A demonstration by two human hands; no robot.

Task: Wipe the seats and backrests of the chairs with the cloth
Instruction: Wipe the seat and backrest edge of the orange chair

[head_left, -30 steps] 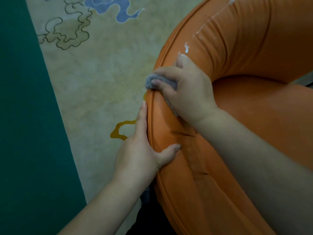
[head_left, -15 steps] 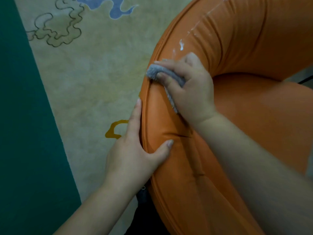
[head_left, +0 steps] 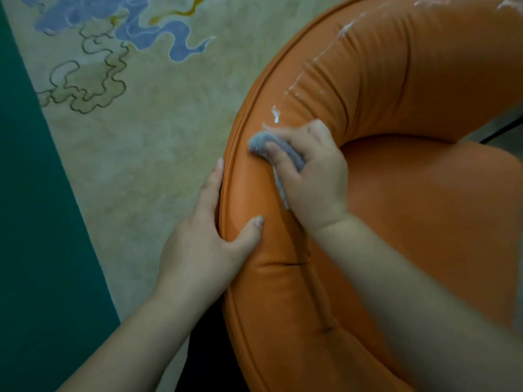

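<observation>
Head view: cloth (head_left: 261, 142) mostly under right hand (head_left: 314, 176).

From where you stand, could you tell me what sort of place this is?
Probably a furnished lounge or sitting room: a padded orange chair stands on a patterned rug with blue and green swirls, beside plain green flooring.
</observation>
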